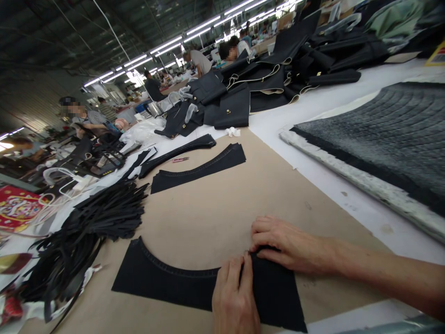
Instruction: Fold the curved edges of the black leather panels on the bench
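A curved black cut piece (163, 280) with a stitched inner edge lies on the brown paper (222, 208) in front of me. My left hand (234, 297) rests flat on its middle, fingers stretched forward and together. My right hand (288, 246) reaches in from the right, its fingertips pressed onto the piece's upper edge just beyond my left fingers. Neither hand lifts the piece.
Two more curved black pieces (198, 169) lie further up the paper, with small snips (181, 159) beside them. A heap of black straps (83, 232) sits at left. Stacked dark bag panels (250, 88) fill the far table. A thick grey mat (389, 139) lies at right. Other workers stand behind.
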`<action>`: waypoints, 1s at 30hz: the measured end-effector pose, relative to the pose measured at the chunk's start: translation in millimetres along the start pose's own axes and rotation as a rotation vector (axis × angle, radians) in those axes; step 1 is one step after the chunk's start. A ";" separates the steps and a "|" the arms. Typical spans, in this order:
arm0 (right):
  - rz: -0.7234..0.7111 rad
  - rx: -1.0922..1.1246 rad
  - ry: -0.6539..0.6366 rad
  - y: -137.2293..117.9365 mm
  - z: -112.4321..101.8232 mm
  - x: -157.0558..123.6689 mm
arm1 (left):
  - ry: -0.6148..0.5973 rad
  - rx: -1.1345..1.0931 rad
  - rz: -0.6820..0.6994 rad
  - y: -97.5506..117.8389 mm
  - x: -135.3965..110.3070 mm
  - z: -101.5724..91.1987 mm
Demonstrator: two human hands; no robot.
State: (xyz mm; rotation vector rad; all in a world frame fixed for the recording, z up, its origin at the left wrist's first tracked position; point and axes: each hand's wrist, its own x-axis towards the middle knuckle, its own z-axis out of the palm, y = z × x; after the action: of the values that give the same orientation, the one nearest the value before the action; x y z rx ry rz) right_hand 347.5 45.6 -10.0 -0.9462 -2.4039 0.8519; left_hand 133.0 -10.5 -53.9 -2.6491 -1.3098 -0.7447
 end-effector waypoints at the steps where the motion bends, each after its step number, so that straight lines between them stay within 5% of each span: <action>1: -0.006 0.000 -0.006 -0.3 -1.3 0.2 | 0.018 0.033 0.006 1.4 -3.0 1.5; 11: 0.017 -0.052 -0.040 0.3 -11.9 0.7 | 0.132 -0.088 0.021 -1.1 -11.7 -0.9; 17: 0.059 -0.049 -0.035 0.7 -11.7 -0.5 | 0.031 -0.228 -0.219 0.9 20.1 -17.2; 22: 0.110 -0.088 -0.032 -0.8 -12.9 -0.8 | -0.194 -0.358 -0.381 17.5 53.5 -18.2; 30: 0.081 -0.121 -0.036 2.7 -15.9 -6.6 | -0.273 -0.387 -0.376 22.2 60.5 -13.4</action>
State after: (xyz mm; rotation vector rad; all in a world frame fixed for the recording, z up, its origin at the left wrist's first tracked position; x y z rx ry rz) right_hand 362.3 48.6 -1.4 -1.0897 -2.4865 0.7652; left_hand 175.9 15.4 -11.2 -2.9161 -1.9552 -0.7617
